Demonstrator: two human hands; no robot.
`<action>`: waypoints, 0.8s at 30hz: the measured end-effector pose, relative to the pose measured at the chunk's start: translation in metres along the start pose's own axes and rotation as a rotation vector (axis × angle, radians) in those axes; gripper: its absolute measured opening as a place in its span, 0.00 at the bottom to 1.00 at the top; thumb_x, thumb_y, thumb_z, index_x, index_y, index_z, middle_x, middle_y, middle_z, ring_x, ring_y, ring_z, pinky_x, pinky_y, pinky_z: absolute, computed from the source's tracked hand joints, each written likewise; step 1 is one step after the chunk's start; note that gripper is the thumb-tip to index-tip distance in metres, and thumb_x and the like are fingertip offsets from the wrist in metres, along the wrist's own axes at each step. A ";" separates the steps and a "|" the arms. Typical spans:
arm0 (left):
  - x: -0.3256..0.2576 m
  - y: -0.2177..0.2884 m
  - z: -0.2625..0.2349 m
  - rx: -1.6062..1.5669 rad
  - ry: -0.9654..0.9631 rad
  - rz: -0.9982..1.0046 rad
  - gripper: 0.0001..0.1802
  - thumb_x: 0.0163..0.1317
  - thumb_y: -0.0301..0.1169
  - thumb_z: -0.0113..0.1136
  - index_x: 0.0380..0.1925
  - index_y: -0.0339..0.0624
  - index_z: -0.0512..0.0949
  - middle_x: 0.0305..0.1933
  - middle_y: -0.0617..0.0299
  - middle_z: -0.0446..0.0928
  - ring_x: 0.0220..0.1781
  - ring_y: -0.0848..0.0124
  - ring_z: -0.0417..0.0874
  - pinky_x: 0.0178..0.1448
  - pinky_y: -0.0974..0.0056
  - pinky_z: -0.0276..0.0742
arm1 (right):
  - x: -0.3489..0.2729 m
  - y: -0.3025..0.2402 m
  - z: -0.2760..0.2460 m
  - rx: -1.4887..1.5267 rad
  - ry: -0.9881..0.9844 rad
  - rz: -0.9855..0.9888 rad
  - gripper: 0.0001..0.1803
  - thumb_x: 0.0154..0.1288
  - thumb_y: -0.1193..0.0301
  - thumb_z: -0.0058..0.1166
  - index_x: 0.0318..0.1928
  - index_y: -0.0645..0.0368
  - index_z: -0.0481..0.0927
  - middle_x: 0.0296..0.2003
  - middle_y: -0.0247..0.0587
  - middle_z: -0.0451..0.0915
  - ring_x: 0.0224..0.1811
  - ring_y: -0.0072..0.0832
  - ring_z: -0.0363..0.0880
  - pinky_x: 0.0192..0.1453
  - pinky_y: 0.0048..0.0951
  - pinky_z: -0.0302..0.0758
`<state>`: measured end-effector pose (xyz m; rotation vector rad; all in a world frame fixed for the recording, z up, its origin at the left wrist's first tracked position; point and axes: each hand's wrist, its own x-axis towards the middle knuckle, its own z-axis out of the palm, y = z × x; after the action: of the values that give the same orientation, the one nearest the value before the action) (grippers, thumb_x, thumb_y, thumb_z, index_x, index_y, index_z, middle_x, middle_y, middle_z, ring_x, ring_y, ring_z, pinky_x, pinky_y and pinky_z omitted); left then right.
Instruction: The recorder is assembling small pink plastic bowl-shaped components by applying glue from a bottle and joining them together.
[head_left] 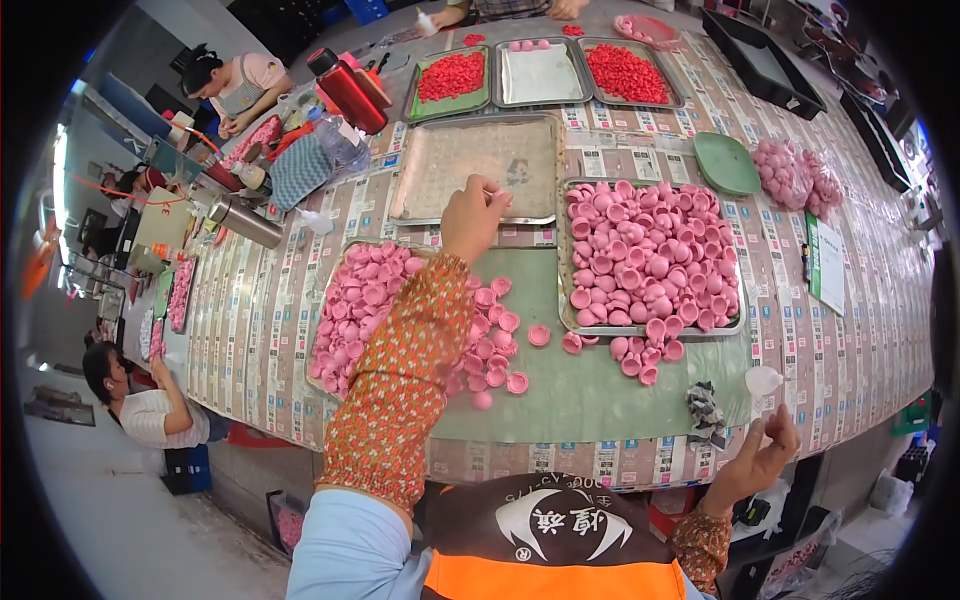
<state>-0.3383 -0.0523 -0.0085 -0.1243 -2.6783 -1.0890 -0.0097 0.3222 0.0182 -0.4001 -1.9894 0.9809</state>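
Held the left hand (474, 218) over the near edge of a metal tray (438, 160), pinching thumb and fingers together; could not tell whether on anything. Curled the right hand (752, 464) half-open near the white squeeze bulb (763, 381). Had pink hemispherical cups (645, 250) heaped left and right on the bench (850, 340).

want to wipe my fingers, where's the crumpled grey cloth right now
In the head view, the crumpled grey cloth lies right of centre, near the front right corner of the green mat, left of the small white bottle.

Worn on the head, the fisheye looks down and ahead — close over the table (250, 340).
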 end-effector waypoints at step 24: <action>-0.174 0.079 -0.026 0.363 -0.262 0.454 0.08 0.60 0.35 0.63 0.38 0.49 0.80 0.37 0.61 0.73 0.44 0.59 0.74 0.48 0.56 0.69 | 0.025 0.091 0.018 -0.050 -0.176 0.320 0.21 0.69 0.67 0.59 0.57 0.65 0.72 0.51 0.41 0.77 0.48 0.24 0.75 0.49 0.26 0.71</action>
<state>-0.1513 -0.0109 0.0177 -0.8073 -2.8100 -0.4694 -0.0464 0.3862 -0.0430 -0.6970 -2.1537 1.1997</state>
